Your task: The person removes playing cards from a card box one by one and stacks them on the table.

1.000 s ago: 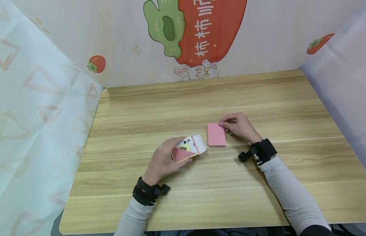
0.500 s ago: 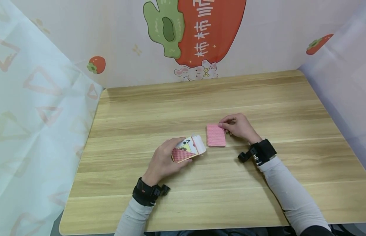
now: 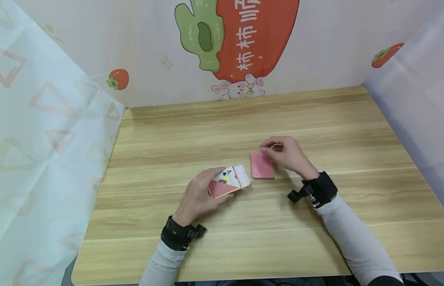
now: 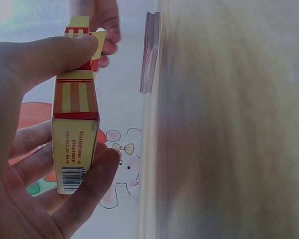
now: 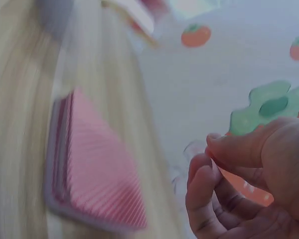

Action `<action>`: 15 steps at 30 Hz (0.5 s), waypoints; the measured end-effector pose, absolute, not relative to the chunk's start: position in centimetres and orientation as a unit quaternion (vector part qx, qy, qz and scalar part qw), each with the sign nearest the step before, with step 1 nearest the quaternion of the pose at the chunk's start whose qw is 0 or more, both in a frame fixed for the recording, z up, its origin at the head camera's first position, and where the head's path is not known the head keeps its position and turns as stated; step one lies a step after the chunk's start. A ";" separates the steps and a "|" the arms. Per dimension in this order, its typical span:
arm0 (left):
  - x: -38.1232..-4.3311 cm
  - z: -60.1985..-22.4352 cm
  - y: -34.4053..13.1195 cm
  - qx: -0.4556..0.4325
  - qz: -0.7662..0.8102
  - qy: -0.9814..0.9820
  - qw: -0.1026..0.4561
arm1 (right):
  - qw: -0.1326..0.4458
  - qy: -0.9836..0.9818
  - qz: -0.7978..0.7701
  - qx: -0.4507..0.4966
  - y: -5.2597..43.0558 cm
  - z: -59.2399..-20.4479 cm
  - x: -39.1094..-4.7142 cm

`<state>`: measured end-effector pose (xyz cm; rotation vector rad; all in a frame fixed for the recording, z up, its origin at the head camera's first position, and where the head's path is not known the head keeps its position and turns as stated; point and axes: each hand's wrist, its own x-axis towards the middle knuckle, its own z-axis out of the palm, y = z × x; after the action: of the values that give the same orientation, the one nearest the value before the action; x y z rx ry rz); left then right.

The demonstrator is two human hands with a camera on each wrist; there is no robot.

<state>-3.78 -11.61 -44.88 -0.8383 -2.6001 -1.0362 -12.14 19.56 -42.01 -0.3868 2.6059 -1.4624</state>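
As the left hand (image 3: 199, 194) grips the open box (image 3: 222, 188) just left of the deck (image 3: 262, 167) on the table (image 3: 154, 159), the right hand (image 3: 289, 155), fingertips pinched on nothing visible, hangs above the deck's far right corner in what appears a card-handling step, likely calling next for a deck grip.

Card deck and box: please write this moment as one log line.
left hand: grips open playing card box | playing card deck: on table | right hand: fingertips together, off deck
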 end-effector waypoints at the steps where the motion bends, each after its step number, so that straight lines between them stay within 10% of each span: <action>1: -3.8 -44.9 -11.6 -0.286 -0.353 -0.884 0.110 | 0.065 0.858 -0.491 -0.134 19.3 -41.7 -11.9; 15: -3.9 -45.0 -11.6 -0.302 -0.360 -0.874 0.121 | 0.166 0.773 -0.567 -0.231 15.0 -40.2 -8.2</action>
<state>-3.86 -11.59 -45.01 -0.8809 -2.5530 -1.0520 -8.16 14.97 -40.20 -0.6589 2.2005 -1.6160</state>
